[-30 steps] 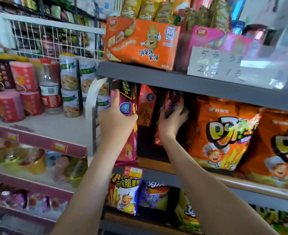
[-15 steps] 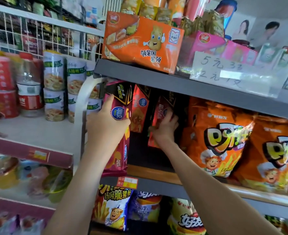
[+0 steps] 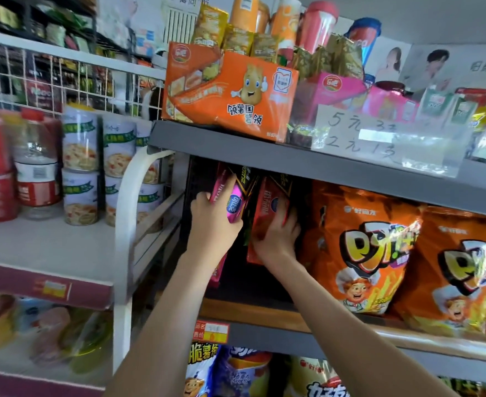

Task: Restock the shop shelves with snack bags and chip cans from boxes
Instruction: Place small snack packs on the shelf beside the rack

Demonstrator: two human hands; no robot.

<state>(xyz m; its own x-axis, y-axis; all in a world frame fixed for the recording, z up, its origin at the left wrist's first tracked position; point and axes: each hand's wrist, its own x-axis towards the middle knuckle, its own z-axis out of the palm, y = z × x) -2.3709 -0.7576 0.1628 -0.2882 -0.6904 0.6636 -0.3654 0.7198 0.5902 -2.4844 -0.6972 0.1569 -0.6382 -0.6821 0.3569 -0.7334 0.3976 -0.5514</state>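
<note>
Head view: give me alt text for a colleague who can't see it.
Both hands reach into the middle shelf: the left hand grips a pink snack bag, the right hand holds a red snack bag beside it. Large orange chip bags stand to their right.

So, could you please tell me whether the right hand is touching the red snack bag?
Touching. The head view shows the right hand gripping the red snack bag, with no gap between them.
</note>
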